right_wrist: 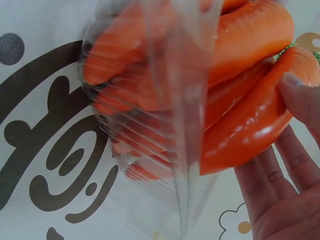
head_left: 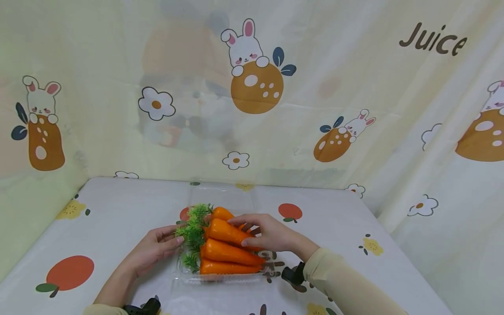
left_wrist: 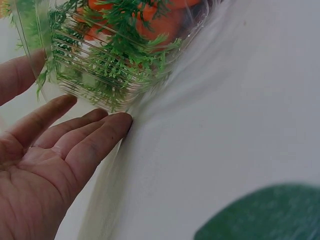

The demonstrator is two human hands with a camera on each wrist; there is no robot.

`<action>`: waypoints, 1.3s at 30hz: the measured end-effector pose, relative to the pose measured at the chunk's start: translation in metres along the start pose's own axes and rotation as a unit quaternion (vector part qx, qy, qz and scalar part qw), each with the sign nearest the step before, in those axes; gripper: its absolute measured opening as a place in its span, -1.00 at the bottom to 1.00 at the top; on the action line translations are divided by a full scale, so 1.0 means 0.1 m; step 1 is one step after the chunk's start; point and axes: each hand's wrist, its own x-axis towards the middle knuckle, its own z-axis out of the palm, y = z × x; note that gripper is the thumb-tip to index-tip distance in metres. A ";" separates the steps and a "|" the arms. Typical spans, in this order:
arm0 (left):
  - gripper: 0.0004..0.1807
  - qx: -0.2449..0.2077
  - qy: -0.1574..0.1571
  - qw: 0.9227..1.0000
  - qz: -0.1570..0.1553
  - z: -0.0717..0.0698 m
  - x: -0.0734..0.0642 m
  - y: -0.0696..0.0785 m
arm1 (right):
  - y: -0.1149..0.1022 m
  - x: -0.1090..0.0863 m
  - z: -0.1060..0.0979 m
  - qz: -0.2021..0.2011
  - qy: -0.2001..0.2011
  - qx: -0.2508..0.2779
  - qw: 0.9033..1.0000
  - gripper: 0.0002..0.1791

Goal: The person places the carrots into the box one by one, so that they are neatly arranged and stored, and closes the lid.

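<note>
Several orange carrots (head_left: 232,251) lie side by side in a clear plastic box (head_left: 220,278), their leafy green tops (head_left: 194,227) toward the left. My right hand (head_left: 271,234) reaches over the box from the right. Its thumb rests on one glossy carrot (right_wrist: 250,135) while its fingers lie along the other side of it in the right wrist view. At the left end, my left hand (head_left: 155,247) has its fingers loosely extended beside the box wall. In the left wrist view, the fingertips (left_wrist: 122,120) are right at the ribbed lower corner, with the greens above them.
A clear lid (head_left: 224,192) lies folded back behind the box. The white tablecloth (head_left: 118,210) carries printed fruit and flowers. Behind the table hangs a pale curtain (head_left: 189,153) with rabbit prints, and another side of it stands at the right.
</note>
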 end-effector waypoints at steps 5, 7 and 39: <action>-0.29 0.005 0.009 1.000 -0.005 0.01 0.00 0.00 | 0.00 0.01 0.01 0.006 -0.002 0.011 1.000 -0.45; -0.30 0.005 0.009 1.000 -0.005 0.01 0.00 0.00 | 0.01 0.01 0.01 0.007 -0.002 0.012 1.000 -0.45; -0.28 -0.002 -0.003 1.000 0.006 0.00 0.00 -0.01 | 0.08 -0.05 -0.03 -0.001 0.007 0.007 1.000 -0.42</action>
